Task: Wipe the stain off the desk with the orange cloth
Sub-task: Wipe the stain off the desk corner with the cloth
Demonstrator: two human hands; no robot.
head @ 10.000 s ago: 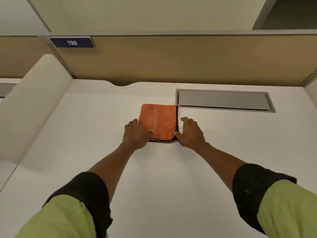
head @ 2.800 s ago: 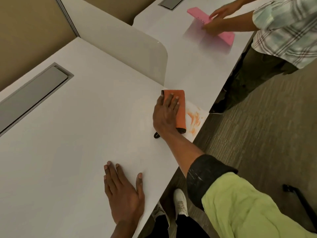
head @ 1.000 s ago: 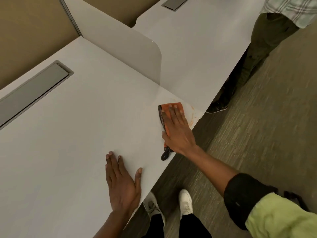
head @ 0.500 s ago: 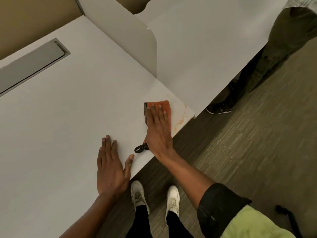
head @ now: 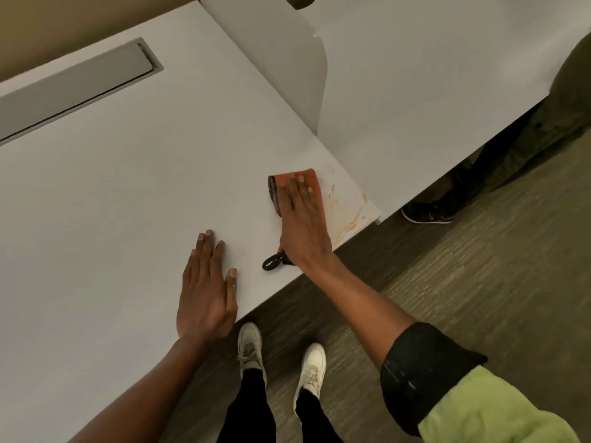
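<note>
The folded orange cloth [head: 311,182] lies flat on the white desk [head: 128,174] near its right front corner. My right hand [head: 302,222] presses down on the cloth, fingers stretched over it; a black loop [head: 271,262] sticks out below the palm. A smeared orange stain [head: 353,219] marks the desk just right of the cloth, along the corner edge. My left hand [head: 206,289] rests flat on the desk near the front edge, fingers spread, holding nothing.
A white divider panel [head: 287,59] stands between this desk and the neighbouring desk [head: 431,75]. A grey cable flap [head: 73,87] is set into the desk at the back left. Another person's dark shoe [head: 425,214] stands on the carpet at the right.
My right hand has kept sliding the cloth over the corner; the stain is thinner and more smeared than before. My left hand stays flat on the desk.
</note>
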